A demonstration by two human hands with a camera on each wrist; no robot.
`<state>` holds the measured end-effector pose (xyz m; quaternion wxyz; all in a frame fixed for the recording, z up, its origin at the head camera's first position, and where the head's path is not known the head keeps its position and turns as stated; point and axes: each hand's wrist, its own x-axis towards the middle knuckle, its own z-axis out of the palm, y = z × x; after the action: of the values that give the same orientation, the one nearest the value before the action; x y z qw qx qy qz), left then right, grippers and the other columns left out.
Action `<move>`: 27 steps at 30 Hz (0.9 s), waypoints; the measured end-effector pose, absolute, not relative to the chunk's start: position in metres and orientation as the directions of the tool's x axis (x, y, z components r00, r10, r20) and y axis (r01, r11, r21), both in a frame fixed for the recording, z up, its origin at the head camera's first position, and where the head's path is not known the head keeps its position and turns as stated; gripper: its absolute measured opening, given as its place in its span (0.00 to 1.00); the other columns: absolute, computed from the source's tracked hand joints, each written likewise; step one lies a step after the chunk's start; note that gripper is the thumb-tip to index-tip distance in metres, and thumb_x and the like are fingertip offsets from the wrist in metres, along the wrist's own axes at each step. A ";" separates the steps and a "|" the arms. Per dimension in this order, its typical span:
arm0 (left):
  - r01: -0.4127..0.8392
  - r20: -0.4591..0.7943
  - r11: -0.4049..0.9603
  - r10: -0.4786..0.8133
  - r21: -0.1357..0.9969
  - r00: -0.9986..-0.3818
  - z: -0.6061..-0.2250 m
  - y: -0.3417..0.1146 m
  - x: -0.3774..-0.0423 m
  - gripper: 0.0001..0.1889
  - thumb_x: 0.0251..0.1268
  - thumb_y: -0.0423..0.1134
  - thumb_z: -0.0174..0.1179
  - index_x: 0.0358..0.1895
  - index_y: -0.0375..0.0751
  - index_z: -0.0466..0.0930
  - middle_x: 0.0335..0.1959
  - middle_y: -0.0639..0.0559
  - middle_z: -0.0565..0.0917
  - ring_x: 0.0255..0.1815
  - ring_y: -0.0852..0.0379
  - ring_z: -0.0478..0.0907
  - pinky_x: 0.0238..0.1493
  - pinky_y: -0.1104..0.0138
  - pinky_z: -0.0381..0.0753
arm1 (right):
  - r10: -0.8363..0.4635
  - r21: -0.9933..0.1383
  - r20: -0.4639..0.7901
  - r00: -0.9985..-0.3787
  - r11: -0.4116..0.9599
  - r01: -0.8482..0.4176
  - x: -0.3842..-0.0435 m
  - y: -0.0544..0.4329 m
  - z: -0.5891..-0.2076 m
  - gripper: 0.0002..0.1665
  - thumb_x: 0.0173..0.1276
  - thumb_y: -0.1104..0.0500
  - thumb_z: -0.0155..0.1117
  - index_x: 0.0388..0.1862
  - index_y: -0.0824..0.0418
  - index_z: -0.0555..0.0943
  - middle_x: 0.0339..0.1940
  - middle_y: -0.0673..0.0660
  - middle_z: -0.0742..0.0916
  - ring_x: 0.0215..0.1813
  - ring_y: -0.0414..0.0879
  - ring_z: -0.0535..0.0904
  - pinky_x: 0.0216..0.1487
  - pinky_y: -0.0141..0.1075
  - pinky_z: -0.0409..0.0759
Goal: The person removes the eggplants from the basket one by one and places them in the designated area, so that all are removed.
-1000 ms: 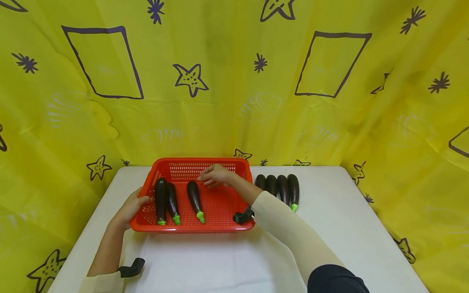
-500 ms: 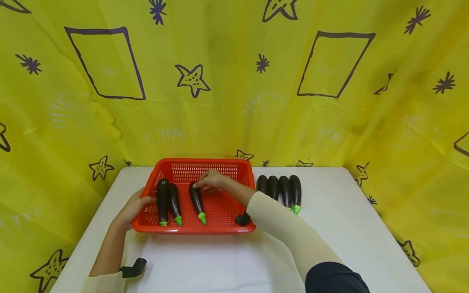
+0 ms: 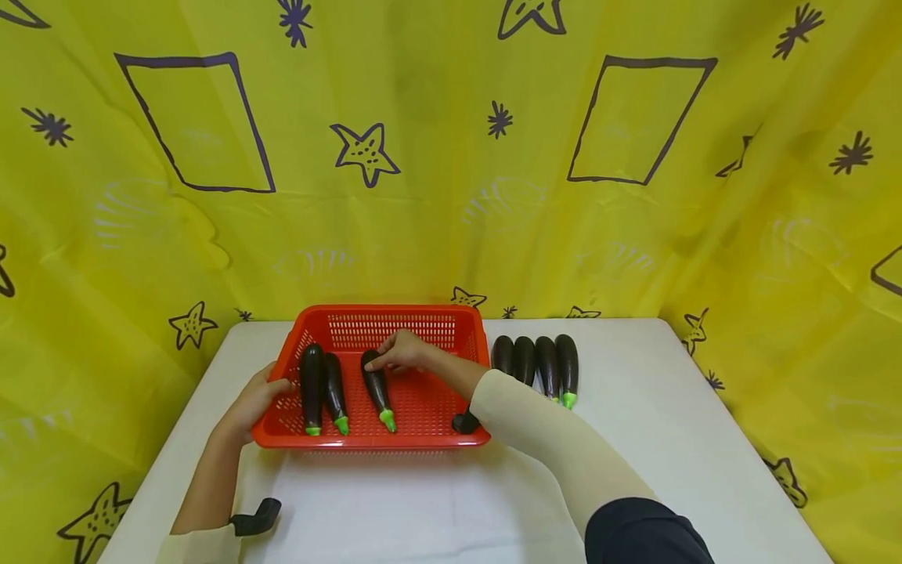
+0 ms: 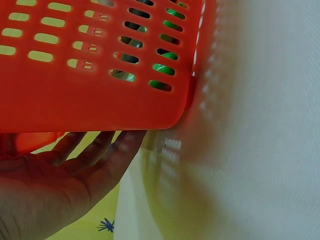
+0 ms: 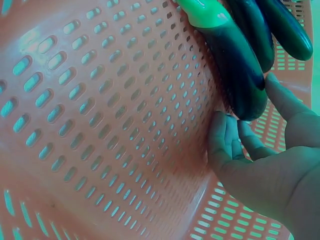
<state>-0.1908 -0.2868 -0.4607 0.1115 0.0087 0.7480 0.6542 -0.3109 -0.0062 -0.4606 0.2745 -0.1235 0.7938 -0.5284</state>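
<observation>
A red perforated plastic basket (image 3: 373, 442) tilts toward me at the back of the table. On its left side my left hand (image 3: 255, 401) grips the rim, thumb on top; the left wrist view shows fingers (image 4: 120, 155) behind the rim's edge. Three dark eggplants with green stem ends lie inside. My right hand (image 3: 409, 351) reaches in and pinches the rounded upper end of the rightmost eggplant (image 3: 377, 389). In the right wrist view, thumb and fingers sit on either side of that end. The other two eggplants (image 3: 311, 388) lie close together along the left wall.
Several more eggplants (image 3: 546, 364) stand in a row on the white table (image 3: 669, 439), just right of the basket, partly behind the right forearm. A yellow patterned curtain (image 3: 437, 235) rises behind and on both sides. Black camera mounts (image 3: 257, 518) are on the wrists.
My right hand has moved left and slightly down, from beside the rightmost eggplant onto its upper end, and now pinches it. The left hand keeps its grip on the basket.
</observation>
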 end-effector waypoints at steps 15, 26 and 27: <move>-0.143 -0.167 0.155 0.157 0.977 -0.973 -0.462 -0.287 -0.191 0.31 0.76 0.29 0.44 0.78 0.24 0.49 0.67 0.26 0.69 0.53 0.49 0.82 0.53 0.51 0.87 | -0.530 -0.911 -0.360 -0.768 0.376 0.167 -0.313 -0.004 -0.456 0.24 0.63 0.68 0.77 0.56 0.74 0.80 0.45 0.59 0.83 0.42 0.49 0.84 0.50 0.45 0.88; -0.147 -0.169 0.144 0.153 0.978 -0.974 -0.461 -0.287 -0.191 0.30 0.76 0.29 0.44 0.77 0.24 0.50 0.65 0.27 0.70 0.52 0.51 0.82 0.52 0.51 0.87 | -0.578 -0.901 -0.418 -0.701 0.360 0.241 -0.314 -0.004 -0.449 0.23 0.65 0.68 0.74 0.57 0.69 0.77 0.41 0.61 0.87 0.41 0.53 0.87 0.46 0.49 0.89; -0.145 -0.168 0.146 0.155 0.979 -0.974 -0.461 -0.287 -0.191 0.30 0.76 0.29 0.44 0.77 0.24 0.50 0.65 0.27 0.70 0.52 0.51 0.82 0.52 0.51 0.87 | -0.578 -0.901 -0.421 -0.699 0.356 0.247 -0.314 -0.004 -0.448 0.23 0.65 0.68 0.74 0.57 0.69 0.77 0.41 0.62 0.87 0.40 0.53 0.87 0.45 0.49 0.90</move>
<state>-0.1909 -0.2869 -0.4610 0.1149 0.0032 0.7480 0.6536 -0.3138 -0.0035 -0.4482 0.3711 -0.1124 0.7351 -0.5561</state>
